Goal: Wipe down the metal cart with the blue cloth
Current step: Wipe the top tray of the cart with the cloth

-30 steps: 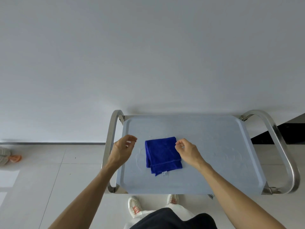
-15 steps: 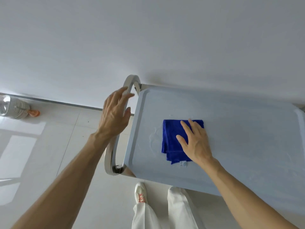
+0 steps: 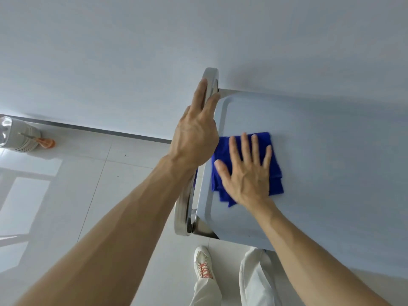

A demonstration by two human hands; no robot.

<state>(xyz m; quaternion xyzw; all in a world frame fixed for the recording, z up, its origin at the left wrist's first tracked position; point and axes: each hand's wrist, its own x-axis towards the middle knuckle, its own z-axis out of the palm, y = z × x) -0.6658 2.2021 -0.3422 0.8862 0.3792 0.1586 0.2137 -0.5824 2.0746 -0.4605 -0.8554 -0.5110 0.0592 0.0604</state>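
Note:
The metal cart's top tray (image 3: 331,173) fills the right half of the view, pale and shiny. A folded blue cloth (image 3: 276,177) lies near the tray's left edge. My right hand (image 3: 245,173) presses flat on the cloth with fingers straight and spread. My left hand (image 3: 196,131) lies over the cart's curved left handle bar (image 3: 183,213), its fingers stretched along the bar toward the wall. The cloth's left part is hidden behind my left hand.
A white wall stands right behind the cart. A clear plastic bottle with an orange cap (image 3: 22,135) lies on the tiled floor at far left. My white trousers and a white shoe (image 3: 203,263) show below the cart's front edge.
My right hand has slid the cloth left to the tray's left edge and flattened on it. My left hand has come down onto the handle bar. The view has swung left.

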